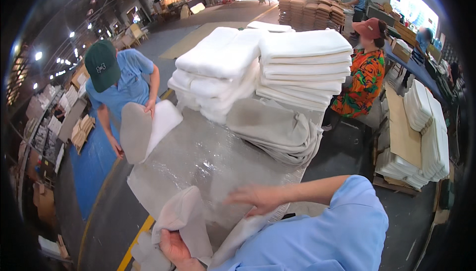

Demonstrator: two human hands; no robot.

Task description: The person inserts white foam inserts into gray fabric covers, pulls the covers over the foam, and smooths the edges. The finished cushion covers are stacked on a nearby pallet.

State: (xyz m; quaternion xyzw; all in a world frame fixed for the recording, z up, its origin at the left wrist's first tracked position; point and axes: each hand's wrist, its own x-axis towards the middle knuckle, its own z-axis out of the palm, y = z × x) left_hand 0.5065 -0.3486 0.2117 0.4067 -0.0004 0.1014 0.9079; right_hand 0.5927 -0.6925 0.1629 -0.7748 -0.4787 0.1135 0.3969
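Observation:
At the near edge of the table [168, 172], my left hand [174, 249] is closed on a light grey fabric cover [186, 207], which stands up in folds above the fingers. My right hand [255, 197] is blurred by motion, its fingers stretched out over the table top, holding nothing. A white padded piece [243, 232] lies partly under my right arm against my body. Farther back on the right lies a stack of grey fabric covers [272, 127]. Behind it rise two tall piles of white padding, the left pile [218, 58] and the right pile [305, 55].
Across the table's left side, a person in a green cap [101, 65] handles a grey and white padded piece [144, 130]. Another person in a patterned orange shirt [364, 80] stands beyond the white piles. A pallet of white pads [421, 122] is at the right. Brown bundles [307, 11] are stacked behind.

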